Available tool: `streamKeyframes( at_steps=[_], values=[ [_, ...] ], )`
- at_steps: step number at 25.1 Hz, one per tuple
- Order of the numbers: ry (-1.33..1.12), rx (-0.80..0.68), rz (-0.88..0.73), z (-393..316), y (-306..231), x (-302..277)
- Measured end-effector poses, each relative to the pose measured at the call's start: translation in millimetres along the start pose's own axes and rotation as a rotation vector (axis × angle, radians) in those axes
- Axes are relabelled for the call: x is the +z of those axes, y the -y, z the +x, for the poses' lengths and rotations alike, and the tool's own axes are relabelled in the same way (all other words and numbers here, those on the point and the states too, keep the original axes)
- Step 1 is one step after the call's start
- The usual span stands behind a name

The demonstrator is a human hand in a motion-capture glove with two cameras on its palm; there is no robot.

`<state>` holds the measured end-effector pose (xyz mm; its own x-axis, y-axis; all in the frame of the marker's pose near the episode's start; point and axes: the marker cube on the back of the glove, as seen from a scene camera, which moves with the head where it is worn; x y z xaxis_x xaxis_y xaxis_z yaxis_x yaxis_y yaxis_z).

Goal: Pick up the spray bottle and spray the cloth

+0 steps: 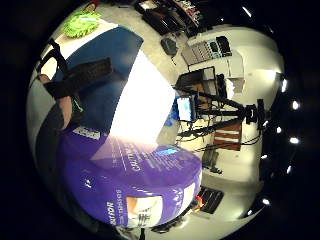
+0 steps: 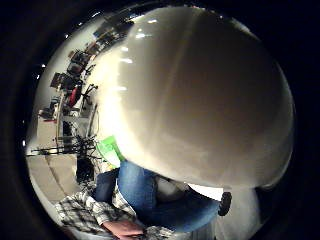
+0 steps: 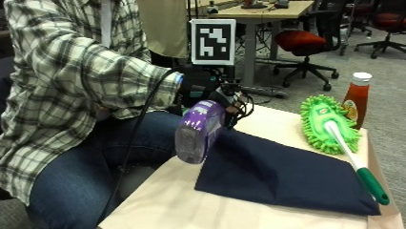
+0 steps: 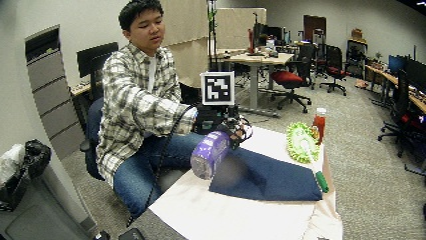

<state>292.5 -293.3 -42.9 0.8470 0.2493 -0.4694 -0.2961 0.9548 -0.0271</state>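
Hand [image 3: 218,102] grips the purple bottle [image 3: 198,131], which I see tilted above the near-left edge of the navy cloth [image 3: 285,174] on the desk [image 3: 171,205]; duster [image 3: 327,124] lies far right.

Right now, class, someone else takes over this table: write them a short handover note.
Right hand: its grip holds the purple spray bottle, lifted and tilted over the near edge of the navy cloth.
Cloth lies flat on the table; a green duster rests beside it.
Done: bottle picked up.
Left: spray the cloth; no spray is visible yet.
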Motion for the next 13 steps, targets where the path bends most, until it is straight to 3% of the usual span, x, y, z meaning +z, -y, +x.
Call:
streamKeyframes(
  at_steps=[13],
  values=[
    [-0.15,-0.112,-0.039,-20,0,10]
  ],
)
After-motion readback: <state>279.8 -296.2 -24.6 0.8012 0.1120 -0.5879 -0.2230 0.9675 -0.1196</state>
